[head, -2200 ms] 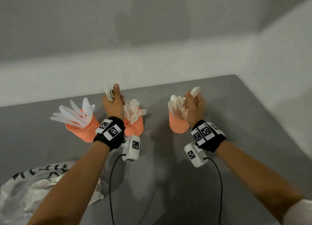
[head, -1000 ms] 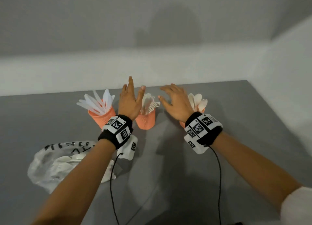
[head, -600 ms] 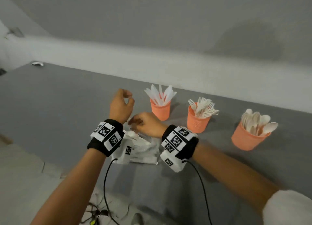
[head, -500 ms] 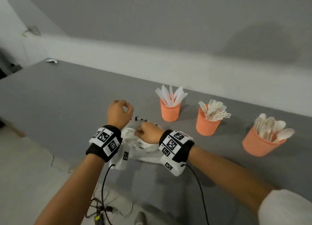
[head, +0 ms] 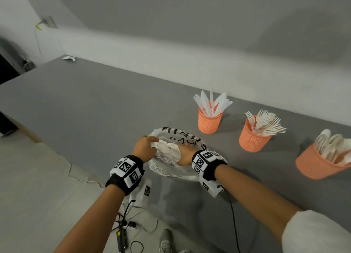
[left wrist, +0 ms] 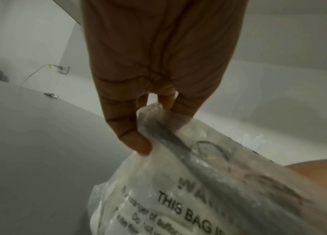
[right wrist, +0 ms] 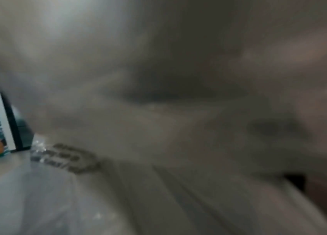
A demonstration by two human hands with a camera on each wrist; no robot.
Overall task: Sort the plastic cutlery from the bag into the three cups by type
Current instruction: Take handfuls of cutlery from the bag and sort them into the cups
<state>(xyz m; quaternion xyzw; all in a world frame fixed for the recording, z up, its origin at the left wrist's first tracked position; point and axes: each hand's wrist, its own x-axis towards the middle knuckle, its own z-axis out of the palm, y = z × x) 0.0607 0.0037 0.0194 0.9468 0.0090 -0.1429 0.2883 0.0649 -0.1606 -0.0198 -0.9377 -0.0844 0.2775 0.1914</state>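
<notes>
Cutlery bag (head: 171,169) lies on the tabletop (head: 98,104), left of three cups.

Its mouth edge is pinched by the left hand (head: 144,148); the right hand (head: 185,154) is reached inside, grip unseen. The opening is best held wide, one type drawn out.

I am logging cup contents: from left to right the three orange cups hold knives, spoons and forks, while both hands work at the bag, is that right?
Not quite: the head view shows the middle cup holding forks and the right cup holding spoons. The left cup does hold knives, and both hands are at the bag.
</notes>
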